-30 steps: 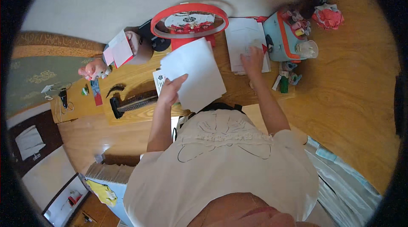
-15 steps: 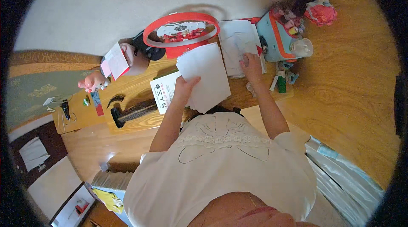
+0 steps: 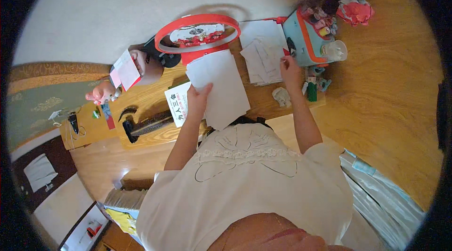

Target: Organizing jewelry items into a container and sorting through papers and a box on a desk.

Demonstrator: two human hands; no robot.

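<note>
My left hand point(image 3: 200, 99) grips the left edge of a stack of white paper point(image 3: 223, 84), thumb on top. The stack is tilted in front of me and partly covers a white book point(image 3: 178, 105) with dark and red print. My right hand point(image 3: 289, 70) is at the right edge of a second pile of loose white papers point(image 3: 263, 58), its fingers drawn together beside a small red piece point(image 3: 286, 52). What those fingers hold, if anything, is too small to make out. A crumpled white tissue point(image 3: 281, 96) lies near my right wrist.
A red round-framed ornament point(image 3: 197, 19) stands behind the stack. To the right is a light-blue and orange box point(image 3: 306, 39) with a clear cup point(image 3: 335, 51) and small items. A green tube point(image 3: 312, 91) lies below it. A dark brush point(image 3: 146, 126) sits left on the wooden desk.
My right hand has moved right, off the middle of the loose papers to their right edge, uncovering them and the tissue. My left hand and its stack have shifted slightly left.
</note>
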